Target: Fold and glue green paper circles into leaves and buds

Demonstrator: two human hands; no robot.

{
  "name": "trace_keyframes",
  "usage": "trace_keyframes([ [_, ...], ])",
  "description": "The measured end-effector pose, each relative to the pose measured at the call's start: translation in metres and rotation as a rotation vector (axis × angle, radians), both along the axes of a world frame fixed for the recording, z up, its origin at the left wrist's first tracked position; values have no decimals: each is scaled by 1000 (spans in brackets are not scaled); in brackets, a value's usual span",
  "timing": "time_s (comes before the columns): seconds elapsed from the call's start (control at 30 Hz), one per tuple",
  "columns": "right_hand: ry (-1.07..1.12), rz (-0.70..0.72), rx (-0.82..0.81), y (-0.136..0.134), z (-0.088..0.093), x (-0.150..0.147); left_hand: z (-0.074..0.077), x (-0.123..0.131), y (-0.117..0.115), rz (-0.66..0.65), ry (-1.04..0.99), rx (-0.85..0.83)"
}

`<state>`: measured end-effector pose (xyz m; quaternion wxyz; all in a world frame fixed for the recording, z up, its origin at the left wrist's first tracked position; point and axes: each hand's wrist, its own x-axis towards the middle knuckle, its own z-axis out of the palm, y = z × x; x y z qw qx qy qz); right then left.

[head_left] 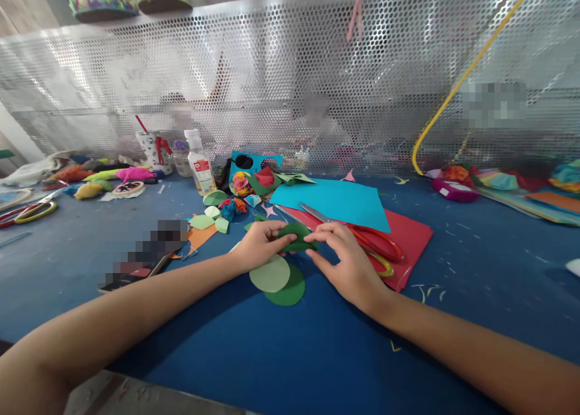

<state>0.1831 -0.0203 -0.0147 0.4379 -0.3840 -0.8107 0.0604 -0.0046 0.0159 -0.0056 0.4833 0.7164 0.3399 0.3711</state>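
Observation:
A dark green paper circle (295, 235), bent or folded, is held in my left hand (260, 244), with the thumb pressed on its face. My right hand (341, 259) has its index finger and thumb at the right edge of the same paper, which shows between them. Below my hands, a pale green paper circle (270, 273) partly covers a darker green circle (290, 289) on the table. Scissors with red and yellow handles (378, 246) lie just behind my right hand on red paper (414, 237) and a blue sheet (335, 200).
Paper flowers (241, 184) and green cut leaves (202, 222) lie beyond my left hand, near a plastic bottle (200, 164). A phone-like dark object (145, 261) is left. More scissors (36, 212) lie far left. A perforated metal screen (272, 83) closes the back.

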Motion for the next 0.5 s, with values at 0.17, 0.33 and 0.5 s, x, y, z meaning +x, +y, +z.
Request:
trace_keyframes([
  [0.17, -96, -90, -17, 1, 0, 2, 0, 1, -2, 49, -12, 11],
  [0.33, -109, -77, 26, 4, -1, 2, 0, 1, -3, 62, -3, 22],
  [0.5, -63, -14, 69, 3, -1, 2, 1, -1, -3, 63, -31, 34],
])
